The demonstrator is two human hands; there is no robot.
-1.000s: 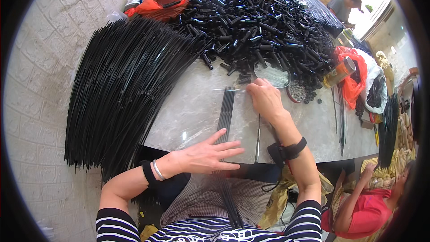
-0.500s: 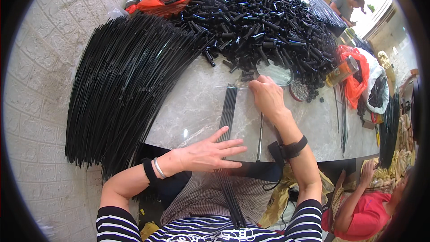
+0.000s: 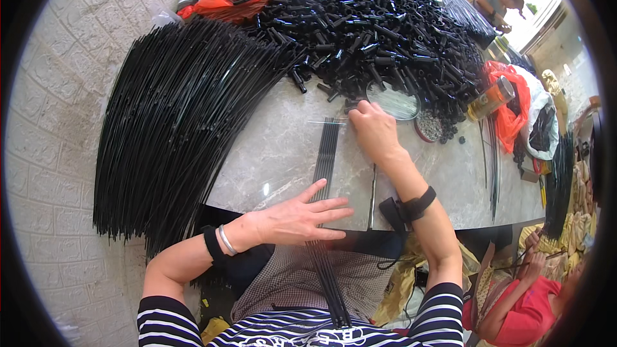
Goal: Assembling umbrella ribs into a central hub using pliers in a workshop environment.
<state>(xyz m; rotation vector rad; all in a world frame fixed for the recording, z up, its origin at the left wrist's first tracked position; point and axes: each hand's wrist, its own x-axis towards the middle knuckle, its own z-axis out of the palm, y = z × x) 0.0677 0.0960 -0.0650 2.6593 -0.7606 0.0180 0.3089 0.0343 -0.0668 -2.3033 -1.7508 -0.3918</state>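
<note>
A flat row of thin black rods (image 3: 326, 148) runs from the middle of the table over its near edge to my lap. My left hand (image 3: 299, 218) lies across these rods, fingers spread, palm down. Thin clear strands (image 3: 318, 121) lie crosswise at the rods' far ends. Just right of those ends, my right hand (image 3: 373, 127) is closed in a pinch beside the strands; what its fingertips hold is hidden. Beyond it stands a round clear dish (image 3: 393, 101) with fine pale strands. Next to that is a small red-rimmed dish (image 3: 429, 127) of small pale pieces.
A big heap of black tubular parts (image 3: 379, 32) covers the far table. Many long black rods (image 3: 186, 122) overhang its left side. An orange-lidded jar (image 3: 491, 98) and plastic bags (image 3: 536, 112) stand right. A co-worker in red (image 3: 527, 308) sits at lower right, another person (image 3: 498, 6) far right.
My right hand has shifted slightly left and farther away, staying by the rods' far ends. My left hand keeps its place. The co-worker in red has moved their arms.
</note>
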